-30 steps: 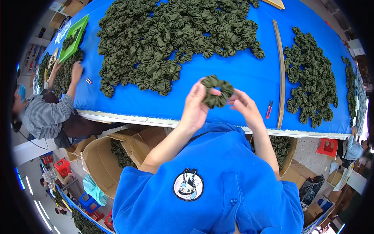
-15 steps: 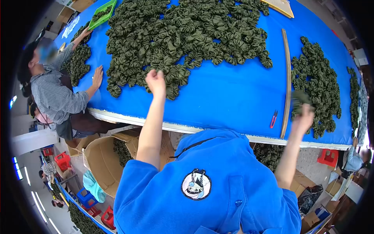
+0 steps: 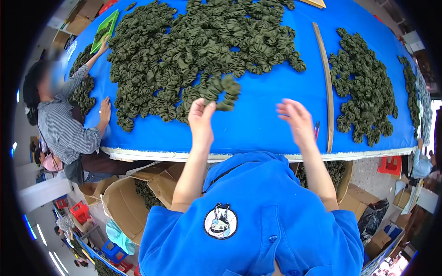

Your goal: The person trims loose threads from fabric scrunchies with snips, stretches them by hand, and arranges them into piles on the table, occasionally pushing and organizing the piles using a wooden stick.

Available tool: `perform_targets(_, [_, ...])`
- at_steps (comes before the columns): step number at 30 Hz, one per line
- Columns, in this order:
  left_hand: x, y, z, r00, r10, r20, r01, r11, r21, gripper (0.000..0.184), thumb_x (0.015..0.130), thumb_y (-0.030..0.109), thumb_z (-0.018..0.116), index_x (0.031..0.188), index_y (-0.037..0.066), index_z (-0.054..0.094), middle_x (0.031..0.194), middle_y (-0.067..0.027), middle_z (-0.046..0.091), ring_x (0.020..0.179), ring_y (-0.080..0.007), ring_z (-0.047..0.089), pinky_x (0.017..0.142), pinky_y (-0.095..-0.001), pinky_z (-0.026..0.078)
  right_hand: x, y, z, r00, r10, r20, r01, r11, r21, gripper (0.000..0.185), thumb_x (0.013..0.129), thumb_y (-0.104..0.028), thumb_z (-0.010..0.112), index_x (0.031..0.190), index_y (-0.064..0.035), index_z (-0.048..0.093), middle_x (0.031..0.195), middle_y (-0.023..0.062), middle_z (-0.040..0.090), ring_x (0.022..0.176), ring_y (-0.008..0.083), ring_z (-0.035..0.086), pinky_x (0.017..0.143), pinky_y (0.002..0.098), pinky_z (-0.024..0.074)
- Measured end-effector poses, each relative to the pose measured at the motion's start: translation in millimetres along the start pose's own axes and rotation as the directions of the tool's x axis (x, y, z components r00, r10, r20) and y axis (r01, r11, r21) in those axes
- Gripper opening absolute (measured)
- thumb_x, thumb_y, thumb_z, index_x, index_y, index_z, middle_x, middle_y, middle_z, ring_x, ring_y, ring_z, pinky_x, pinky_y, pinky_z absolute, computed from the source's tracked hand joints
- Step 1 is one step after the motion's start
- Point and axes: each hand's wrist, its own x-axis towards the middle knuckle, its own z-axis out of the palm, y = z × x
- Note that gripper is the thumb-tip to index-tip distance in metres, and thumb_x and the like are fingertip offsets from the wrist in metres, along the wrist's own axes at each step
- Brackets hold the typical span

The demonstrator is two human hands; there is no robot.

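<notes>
"Left hand (image 3: 201, 123) has brought up a green scrunchie (image 3: 231, 89), pinched between thumb and fingers, by the big pile (image 3: 184, 50)."
"And the right hand (image 3: 299, 122)?"
"Back left of the wooden strip (image 3: 326, 78), fingers loosely spread, empty."

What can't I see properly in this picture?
All in the head view:
- Fine folds of the scrunchie in the left hand: blurred.
- Part of the red-handled snips: behind the right hand.
- The yellow tray's far end: cut off by the top edge.
- How deep the cardboard box is filled: its own sides hide that.
</notes>
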Motion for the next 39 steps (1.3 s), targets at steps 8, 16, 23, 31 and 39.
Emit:
perform_targets(8, [-54, 19, 43, 0.971, 0.036, 0.238, -0.041, 0.999, 0.014, 0.029, 0.082, 0.003, 0.062, 0.108, 0.006, 0.050, 0.093, -0.0054, 0.057, 0.080, -0.0081, 0.052, 0.069, -0.0205, 0.042, -9, -20, 65, 0.954, -0.112, 0.277, 0.122, 0.992, -0.017, 0.034, 0.082, -0.002, 0.061, 0.115, -0.0016, 0.056, 0.096, 0.0055, 0.064, 0.081, 0.0102, 0.058, 0.072, 0.0217, 0.0478])
perform_targets(16, [-39, 43, 15, 0.764, -0.443, 0.469, 0.205, 0.857, 0.473, 0.036, 0.085, 0.009, 0.062, 0.119, 0.005, 0.050, 0.094, -0.0069, 0.059, 0.081, -0.0114, 0.055, 0.069, -0.0228, 0.045, -23, -46, 40, 0.925, 0.072, 0.372, 0.075, 0.928, -0.365, 0.028, 0.075, 0.002, 0.059, 0.102, -0.0040, 0.064, 0.092, 0.0050, 0.065, 0.077, 0.0085, 0.057, 0.068, 0.0205, 0.0455])
perform_targets(23, [-41, 45, 20, 0.781, -0.254, 0.571, 0.371, 0.924, -0.096, 0.028, 0.088, 0.011, 0.060, 0.115, 0.007, 0.053, 0.095, -0.0062, 0.061, 0.084, -0.0132, 0.057, 0.076, -0.0255, 0.047, -15, -64, 53, 0.949, -0.102, 0.299, 0.084, 0.994, 0.071, 0.049, 0.075, -0.002, 0.063, 0.122, -0.0036, 0.050, 0.099, 0.0089, 0.062, 0.084, 0.0145, 0.057, 0.073, 0.0225, 0.0439])
perform_targets(31, [-41, 13, 61, 0.937, -0.184, 0.298, 0.308, 0.837, -0.453, 0.015, 0.092, 0.016, 0.055, 0.105, 0.009, 0.059, 0.091, -0.0025, 0.062, 0.094, -0.0142, 0.058, 0.087, -0.0327, 0.047, -26, 1, 80, 0.969, 0.001, 0.247, -0.060, 0.971, 0.233, 0.043, 0.085, -0.015, 0.063, 0.124, -0.0025, 0.050, 0.114, 0.0103, 0.057, 0.104, 0.0169, 0.053, 0.091, 0.0276, 0.0398])
perform_targets(39, [-47, -6, 49, 0.892, -0.230, 0.390, 0.411, 0.770, -0.487, 0.012, 0.093, 0.015, 0.054, 0.100, 0.008, 0.058, 0.091, -0.0032, 0.062, 0.096, -0.0152, 0.057, 0.089, -0.0346, 0.047, -27, 2, 92, 0.997, -0.011, 0.077, -0.025, 0.893, 0.450, 0.018, 0.085, -0.006, 0.061, 0.103, -0.0036, 0.059, 0.091, 0.0080, 0.063, 0.084, 0.0136, 0.057, 0.080, 0.0247, 0.0434])
